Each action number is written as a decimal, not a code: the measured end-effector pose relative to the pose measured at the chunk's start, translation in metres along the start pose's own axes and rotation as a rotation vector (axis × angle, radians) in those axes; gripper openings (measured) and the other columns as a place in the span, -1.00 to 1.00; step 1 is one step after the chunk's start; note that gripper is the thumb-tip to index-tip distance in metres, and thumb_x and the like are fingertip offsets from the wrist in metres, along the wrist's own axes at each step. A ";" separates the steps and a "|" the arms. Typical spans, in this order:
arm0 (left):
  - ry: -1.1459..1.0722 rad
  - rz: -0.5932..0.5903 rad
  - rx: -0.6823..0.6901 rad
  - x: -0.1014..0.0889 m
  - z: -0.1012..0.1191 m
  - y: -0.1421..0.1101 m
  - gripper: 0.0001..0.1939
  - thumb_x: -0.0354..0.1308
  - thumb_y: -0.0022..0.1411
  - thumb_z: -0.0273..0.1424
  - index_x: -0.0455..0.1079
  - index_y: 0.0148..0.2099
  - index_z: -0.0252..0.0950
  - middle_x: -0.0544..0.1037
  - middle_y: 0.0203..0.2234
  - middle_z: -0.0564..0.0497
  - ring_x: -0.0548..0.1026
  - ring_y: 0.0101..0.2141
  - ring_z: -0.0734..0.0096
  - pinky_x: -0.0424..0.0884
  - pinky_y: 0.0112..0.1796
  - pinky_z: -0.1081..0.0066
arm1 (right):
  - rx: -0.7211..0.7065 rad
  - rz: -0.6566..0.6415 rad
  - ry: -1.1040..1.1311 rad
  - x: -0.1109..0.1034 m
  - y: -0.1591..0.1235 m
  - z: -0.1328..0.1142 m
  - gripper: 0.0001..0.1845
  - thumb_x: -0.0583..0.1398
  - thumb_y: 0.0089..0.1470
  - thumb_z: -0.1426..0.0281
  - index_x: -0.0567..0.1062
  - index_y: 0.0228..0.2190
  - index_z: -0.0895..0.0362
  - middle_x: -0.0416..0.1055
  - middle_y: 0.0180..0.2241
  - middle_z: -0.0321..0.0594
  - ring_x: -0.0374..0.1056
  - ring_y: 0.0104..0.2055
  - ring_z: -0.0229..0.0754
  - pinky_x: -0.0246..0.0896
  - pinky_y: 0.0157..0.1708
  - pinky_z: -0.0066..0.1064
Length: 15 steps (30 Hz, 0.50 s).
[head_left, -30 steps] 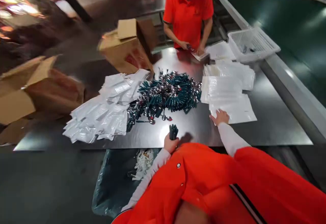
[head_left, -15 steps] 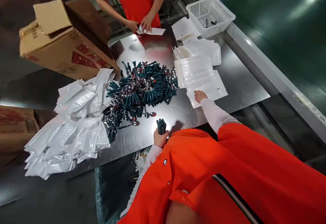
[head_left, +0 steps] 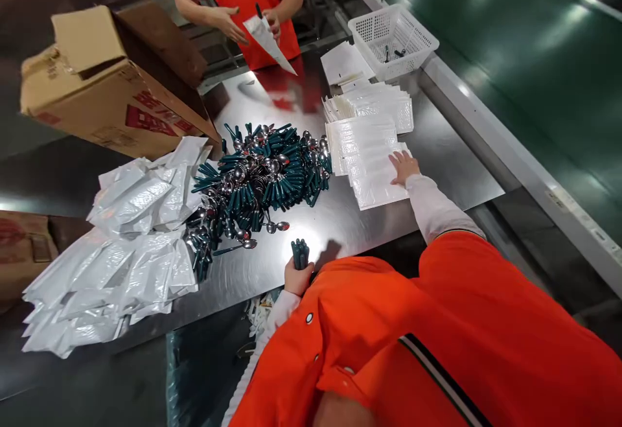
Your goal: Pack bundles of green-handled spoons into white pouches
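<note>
My left hand (head_left: 297, 278) is wrapped round a bundle of spoons (head_left: 300, 253), dark green handles pointing up, at the table's near edge. Their bowls are hidden in the hand and behind it. My right hand (head_left: 404, 168) lies with fingers spread on the right edge of the overlapping white bubble envelopes (head_left: 368, 174). Between the hands and farther back is a large heap of spoons (head_left: 265, 177) with dark green handles and shiny metal bowls.
Filled-looking white envelopes (head_left: 116, 271) are piled at left, by an open cardboard box (head_left: 111, 100). A white plastic basket (head_left: 389, 57) with a few dark-handled items stands at back right, beside a green conveyor belt (head_left: 525, 70). Across the metal table (head_left: 340, 226), a co-worker (head_left: 247, 6) holds a white envelope.
My right hand has moved right across the envelopes and its fingers have spread. The front envelope now sits closer in line with the stack. The co-worker has lifted and tilted their envelope.
</note>
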State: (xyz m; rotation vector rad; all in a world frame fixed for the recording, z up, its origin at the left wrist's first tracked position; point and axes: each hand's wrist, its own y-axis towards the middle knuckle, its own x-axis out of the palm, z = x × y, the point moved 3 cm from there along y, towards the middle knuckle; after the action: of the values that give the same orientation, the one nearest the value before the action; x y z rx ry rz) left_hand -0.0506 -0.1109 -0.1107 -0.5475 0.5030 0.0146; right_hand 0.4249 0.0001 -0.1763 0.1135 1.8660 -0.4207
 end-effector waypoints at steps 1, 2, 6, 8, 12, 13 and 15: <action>0.003 -0.007 -0.005 0.003 0.001 -0.001 -0.88 0.24 -0.19 -0.47 0.33 -0.54 -0.25 0.40 -0.64 0.11 0.37 -0.55 0.42 0.34 -0.43 0.41 | -0.056 -0.016 -0.006 -0.003 0.009 -0.006 -0.01 0.45 -0.09 0.37 0.22 0.31 0.17 -0.07 0.44 0.14 -0.35 0.50 0.22 -0.41 0.39 0.20; 0.003 -0.015 -0.009 0.006 0.002 -0.001 -0.88 0.23 -0.19 -0.47 0.33 -0.54 -0.24 0.40 -0.64 0.11 0.37 -0.55 0.42 0.34 -0.43 0.41 | -0.109 -0.033 -0.005 -0.006 0.019 -0.012 0.05 0.49 -0.14 0.32 0.23 0.31 0.22 -0.09 0.43 0.21 -0.37 0.50 0.26 -0.50 0.38 0.25; 0.014 -0.041 -0.010 0.022 0.006 -0.007 -0.88 0.24 -0.19 -0.47 0.36 -0.51 -0.23 0.43 -0.63 0.09 0.44 -0.50 0.35 0.41 -0.38 0.38 | -0.189 -0.052 0.062 -0.011 0.050 -0.039 -0.12 0.42 -0.03 0.11 0.37 0.18 0.35 0.11 0.34 0.31 -0.18 0.47 0.19 -0.62 0.35 0.26; 0.014 -0.050 -0.021 0.029 0.007 -0.010 -0.88 0.24 -0.18 -0.47 0.38 -0.49 -0.23 0.45 -0.63 0.08 0.49 -0.48 0.30 0.44 -0.37 0.36 | -0.191 -0.013 0.106 -0.009 0.054 -0.047 -0.30 0.25 0.18 0.07 0.42 0.09 0.42 0.27 0.23 0.29 -0.04 0.43 0.07 -0.52 0.37 0.17; -0.003 -0.009 -0.044 0.037 0.007 -0.014 -0.87 0.25 -0.19 -0.46 0.41 -0.46 -0.24 0.47 -0.63 0.08 0.49 -0.49 0.32 0.46 -0.37 0.36 | -0.236 0.004 0.083 -0.002 0.041 -0.050 -0.36 0.43 -0.01 0.26 0.46 0.03 0.34 0.33 0.18 0.23 0.07 0.37 0.12 -0.30 0.38 0.09; -0.011 0.002 -0.048 0.038 0.007 -0.014 -0.86 0.26 -0.19 -0.47 0.42 -0.45 -0.25 0.48 -0.62 0.09 0.48 -0.50 0.33 0.45 -0.38 0.37 | -0.225 -0.021 0.092 -0.002 0.036 -0.047 -0.35 0.49 -0.14 0.35 0.48 -0.02 0.30 0.35 0.18 0.21 0.09 0.35 0.18 -0.23 0.38 0.10; -0.033 0.024 -0.040 0.041 0.007 -0.012 -0.84 0.27 -0.20 -0.49 0.44 -0.44 -0.27 0.49 -0.62 0.09 0.47 -0.51 0.37 0.44 -0.41 0.41 | -0.171 -0.074 0.181 -0.005 0.027 -0.036 -0.42 0.53 -0.29 0.47 0.53 -0.16 0.25 0.42 0.10 0.15 0.17 0.29 0.25 -0.07 0.34 0.11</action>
State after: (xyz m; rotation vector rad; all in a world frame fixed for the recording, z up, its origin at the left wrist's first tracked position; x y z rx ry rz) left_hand -0.0100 -0.1229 -0.1183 -0.5795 0.4776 0.0564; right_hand 0.4019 0.0386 -0.1684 -0.0339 2.0807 -0.3078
